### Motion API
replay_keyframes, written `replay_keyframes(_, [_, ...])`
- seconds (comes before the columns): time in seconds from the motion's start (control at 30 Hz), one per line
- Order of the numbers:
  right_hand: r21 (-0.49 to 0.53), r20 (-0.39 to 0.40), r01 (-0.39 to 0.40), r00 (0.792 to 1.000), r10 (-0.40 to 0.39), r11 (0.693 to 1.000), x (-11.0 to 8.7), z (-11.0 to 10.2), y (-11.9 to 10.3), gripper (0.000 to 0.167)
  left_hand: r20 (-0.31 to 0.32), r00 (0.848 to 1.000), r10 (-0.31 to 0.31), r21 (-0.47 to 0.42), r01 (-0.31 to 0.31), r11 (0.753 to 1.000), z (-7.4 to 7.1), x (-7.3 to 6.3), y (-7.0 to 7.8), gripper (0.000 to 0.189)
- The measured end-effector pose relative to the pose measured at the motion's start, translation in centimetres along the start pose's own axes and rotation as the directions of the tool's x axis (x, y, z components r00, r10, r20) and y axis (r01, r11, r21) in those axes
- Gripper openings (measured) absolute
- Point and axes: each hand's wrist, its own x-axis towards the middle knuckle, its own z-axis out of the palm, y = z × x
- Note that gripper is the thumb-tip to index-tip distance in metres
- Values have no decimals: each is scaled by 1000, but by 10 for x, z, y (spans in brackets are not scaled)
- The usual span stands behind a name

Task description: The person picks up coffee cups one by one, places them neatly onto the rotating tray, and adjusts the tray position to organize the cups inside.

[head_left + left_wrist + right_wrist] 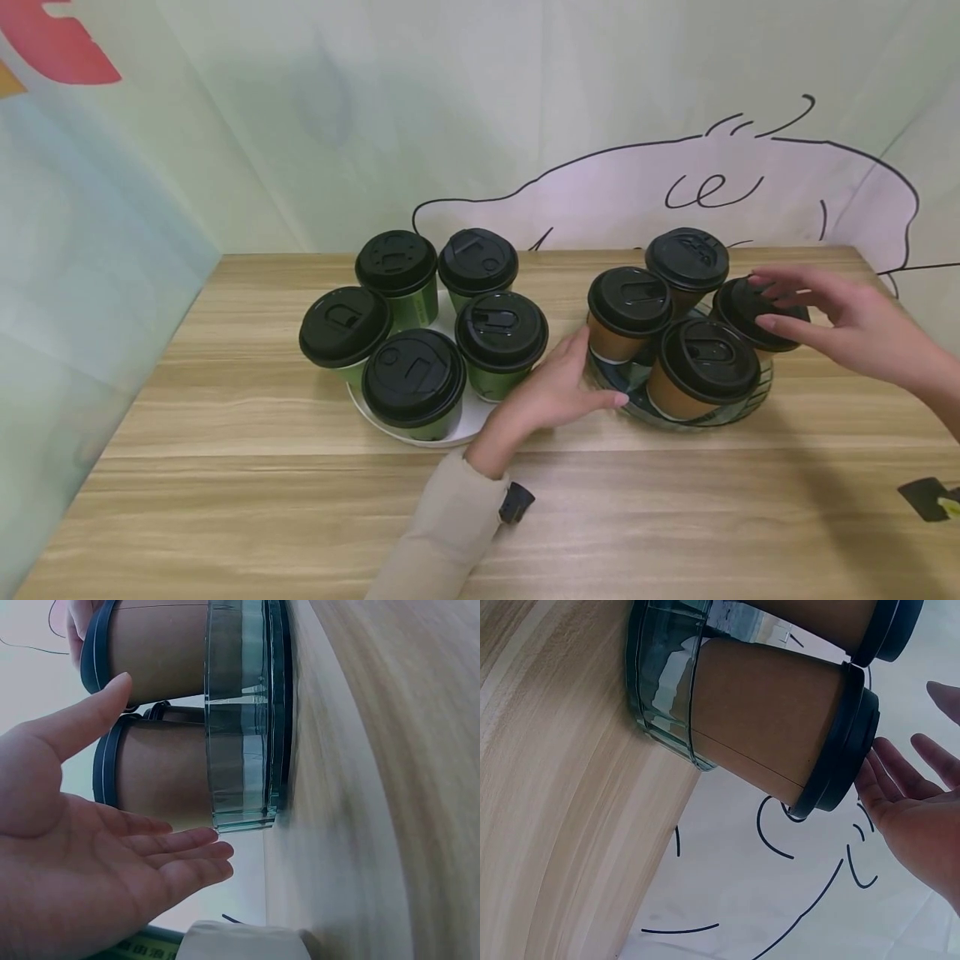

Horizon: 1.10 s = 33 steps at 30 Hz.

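Note:
Several brown paper cups with black lids stand in a clear glass dish [752, 407]. My left hand [558, 385] is beside the dish's left side, fingers extended and thumb spread, with nothing in its grasp. In the left wrist view its fingertips overlap the lower end of the dish wall [238, 761], near a brown cup [161, 769]. At the dish's right, my right hand [851, 325] reaches over the right-hand cup's lid [738, 310], fingers loosely bent. The right wrist view has its fingertips right at the lid edge of a brown cup [765, 712], thumb apart from it.
Left of the dish, a white round plate [476, 417] bears several green cups with black lids [414, 377]. Both groups stand on a wood-grain table [262, 508]. Behind it hangs a pale backdrop [360, 125] with a line drawing.

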Motion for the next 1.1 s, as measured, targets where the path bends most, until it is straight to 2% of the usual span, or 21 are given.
replay_keyframes(0.57, [14,9,-25,1000,25,1000,1,-2,1,44,-10,1000,-5,6,5,1000,-1,-1,2,92])
replay_keyframes(0.8, [9,1,13,1000,-13,1000,2,-3,1,44,-22,999,25,-1,-25,1000,-3,-1,4,94])
replay_keyframes(1.1, [12,11,-8,1000,8,1000,3,-3,1,43,-23,999,45,8,-45,999,-4,-2,6,95])
